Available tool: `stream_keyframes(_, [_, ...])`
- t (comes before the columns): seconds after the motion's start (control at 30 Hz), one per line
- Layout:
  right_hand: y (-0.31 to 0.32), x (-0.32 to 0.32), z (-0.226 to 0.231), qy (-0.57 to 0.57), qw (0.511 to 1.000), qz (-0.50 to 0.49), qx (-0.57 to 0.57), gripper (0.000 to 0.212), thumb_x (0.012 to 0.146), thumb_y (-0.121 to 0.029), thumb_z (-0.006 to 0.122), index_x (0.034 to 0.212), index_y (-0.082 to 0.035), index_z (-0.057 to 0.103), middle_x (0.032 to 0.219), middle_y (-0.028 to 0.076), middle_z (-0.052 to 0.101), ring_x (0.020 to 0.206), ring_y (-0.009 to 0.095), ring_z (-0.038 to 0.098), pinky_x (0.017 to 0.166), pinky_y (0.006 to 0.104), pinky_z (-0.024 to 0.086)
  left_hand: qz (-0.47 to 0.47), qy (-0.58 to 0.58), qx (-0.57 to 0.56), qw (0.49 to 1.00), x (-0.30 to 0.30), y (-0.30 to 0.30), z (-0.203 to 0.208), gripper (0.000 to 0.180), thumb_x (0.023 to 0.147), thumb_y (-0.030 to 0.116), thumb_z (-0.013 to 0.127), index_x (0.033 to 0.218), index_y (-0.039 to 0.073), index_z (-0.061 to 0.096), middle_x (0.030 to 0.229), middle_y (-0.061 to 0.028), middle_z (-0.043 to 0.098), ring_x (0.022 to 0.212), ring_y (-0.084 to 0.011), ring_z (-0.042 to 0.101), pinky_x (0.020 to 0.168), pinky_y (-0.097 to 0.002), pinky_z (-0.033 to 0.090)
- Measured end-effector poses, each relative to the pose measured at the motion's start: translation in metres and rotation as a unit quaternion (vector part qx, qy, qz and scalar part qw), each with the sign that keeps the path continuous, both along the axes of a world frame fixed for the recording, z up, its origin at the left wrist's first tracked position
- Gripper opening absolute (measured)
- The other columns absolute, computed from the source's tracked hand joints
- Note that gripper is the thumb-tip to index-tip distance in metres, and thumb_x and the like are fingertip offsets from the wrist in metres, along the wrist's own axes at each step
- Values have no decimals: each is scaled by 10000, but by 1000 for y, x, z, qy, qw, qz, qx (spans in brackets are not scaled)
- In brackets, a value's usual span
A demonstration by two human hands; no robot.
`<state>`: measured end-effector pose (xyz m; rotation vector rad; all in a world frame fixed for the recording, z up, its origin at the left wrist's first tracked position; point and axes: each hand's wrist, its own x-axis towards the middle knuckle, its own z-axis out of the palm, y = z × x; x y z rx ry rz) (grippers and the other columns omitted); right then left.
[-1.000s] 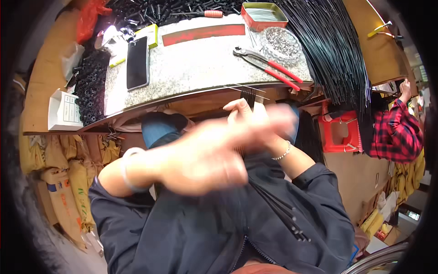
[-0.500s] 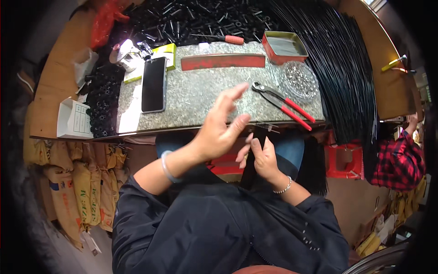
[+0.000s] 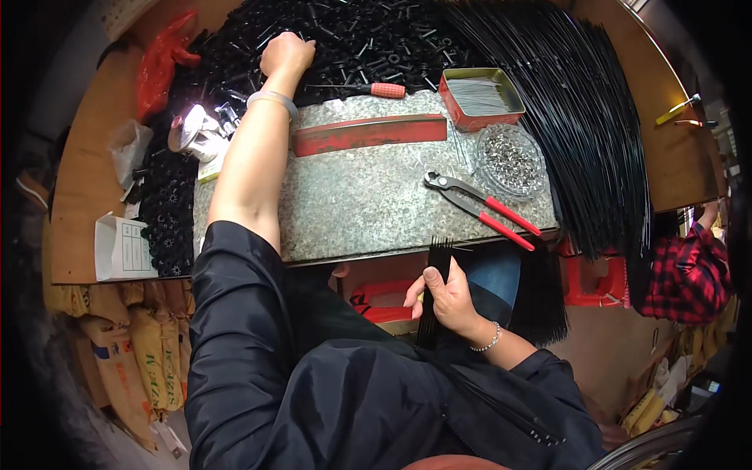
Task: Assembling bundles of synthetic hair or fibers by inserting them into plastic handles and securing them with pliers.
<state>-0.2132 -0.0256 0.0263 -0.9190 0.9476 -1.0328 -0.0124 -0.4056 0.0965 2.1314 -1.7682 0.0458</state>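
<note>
My left hand (image 3: 288, 55) reaches far across the bench into a heap of small black plastic parts (image 3: 360, 35); its fingers are curled down out of sight, so what they touch cannot be made out. Near the bench's front edge, low over my lap, my right hand (image 3: 453, 301) is closed around a bundle of thin black rods (image 3: 441, 257), held roughly upright with the tips fanned at the top. On the stone slab (image 3: 352, 204) between my hands lie pliers with red handles (image 3: 501, 223) and a long red strip (image 3: 368, 135).
A red tin of thin wires (image 3: 482, 98) and a clear dish of small metal pieces (image 3: 511, 160) stand right of the strip. Long black rods (image 3: 587, 133) cover the bench's right side. A screwdriver (image 3: 388, 90) borders the heap. A person in a checked shirt (image 3: 689, 274) is at far right.
My left hand has swung from above the slab's front edge up and away to the black heap, its forearm now covering the phone. The right hand stays low with the bundle, now more visible.
</note>
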Motion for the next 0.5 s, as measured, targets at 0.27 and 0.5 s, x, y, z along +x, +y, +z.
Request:
stream_keyframes(0.27, [-2,-3,-2,-15,1000,-2,16,357,940,-374,411,1044,-42,332,640,144,593,464,167,563,462,251,468,-100,-7,-4,995,5,-8,-5,487,699,406,615,936,-18,657,988,-242,625,945,-358,610,833,-404,486])
stream_keyframes(0.5, [1,-3,-4,-23,1000,-11,0,347,943,-369,407,1044,-45,334,644,144,593,463,165,562,460,249,466,-144,83,-120,979,6,-16,-30,525,730,321,592,1107,-39,533,1038,-267,593,991,-379,577,868,-404,458])
